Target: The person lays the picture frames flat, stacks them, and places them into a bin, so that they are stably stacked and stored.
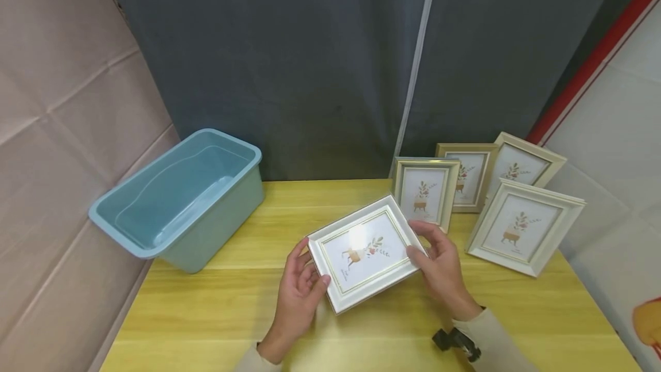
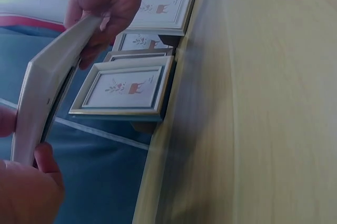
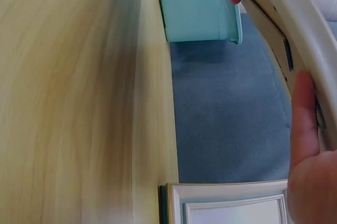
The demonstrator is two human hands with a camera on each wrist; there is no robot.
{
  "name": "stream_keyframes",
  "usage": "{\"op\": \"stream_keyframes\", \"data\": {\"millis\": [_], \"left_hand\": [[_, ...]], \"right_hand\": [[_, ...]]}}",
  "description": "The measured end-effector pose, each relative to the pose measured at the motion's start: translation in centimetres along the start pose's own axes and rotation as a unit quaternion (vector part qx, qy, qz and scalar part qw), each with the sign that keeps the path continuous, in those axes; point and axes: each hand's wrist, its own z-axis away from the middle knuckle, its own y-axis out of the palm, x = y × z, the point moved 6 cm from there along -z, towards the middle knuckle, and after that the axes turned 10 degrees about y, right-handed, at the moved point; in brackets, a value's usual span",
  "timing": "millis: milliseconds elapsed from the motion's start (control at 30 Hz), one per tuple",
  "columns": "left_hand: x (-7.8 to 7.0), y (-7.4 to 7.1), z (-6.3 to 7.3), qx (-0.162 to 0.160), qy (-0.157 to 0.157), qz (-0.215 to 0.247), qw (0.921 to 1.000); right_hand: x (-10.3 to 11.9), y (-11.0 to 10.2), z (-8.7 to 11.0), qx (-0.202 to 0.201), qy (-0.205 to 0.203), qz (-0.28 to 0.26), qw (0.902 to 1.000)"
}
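White with a gold inner line, the picture frame (image 1: pixel 368 252) was held tilted above the worktop (image 1: pixel 206 314), the left hand (image 1: pixel 299 297) gripping its left end and the right hand (image 1: pixel 439 266) its right. Four other frames (image 1: pixel 527 228) stood propped beyond it to the right, while a blue tub (image 1: pixel 222 225) sat at the left, before dark cloth (image 1: pixel 310 73).

Left hand (image 2: pixel 26 192), 8 o'clock: pinches the near end of a pale picture frame (image 2: pixel 45 82), seen nearly edge-on at 9 o'clock. Right hand (image 2: pixel 113 3), 11 o'clock: grips its far end. A standing frame (image 2: pixel 124 88) sits just inside 9 o'clock; further frames (image 2: pixel 181 6) towards 12. Wooden tabletop (image 2: pixel 279 98), 3 o'clock. Blue cloth (image 2: pixel 100 182), 7 o'clock.
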Motion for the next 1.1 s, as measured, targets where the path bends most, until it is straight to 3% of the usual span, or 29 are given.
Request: {"op": "stream_keyframes", "data": {"millis": [233, 400, 600, 867, 1100], "left_hand": [[0.1, -1.8, 0.0, 0.019, -0.034, -0.015, 0.9991], [0.0, -2.9, 0.0, 0.042, -0.062, -0.033, 0.9967], [0.1, -3.8, -0.4, 0.053, -0.084, -0.061, 0.9931], [1.4, -4.7, -0.5, 0.005, -0.144, -0.094, 0.9850], [2.4, -5.4, -0.6, 0.006, -0.168, -0.115, 0.9791]], "right_hand": [[-0.2, 0.3, 0.5, 0.075, -0.002, 0.075, 0.9943], [-0.7, 0.8, 0.8, 0.108, 0.014, 0.109, 0.9881], [-1.9, 0.9, 0.7, 0.099, 0.048, 0.141, 0.9838], [-3.5, 0.6, 0.5, 0.085, 0.104, 0.176, 0.9752], [-4.2, 0.5, 0.8, 0.088, 0.150, 0.194, 0.9655]]}}
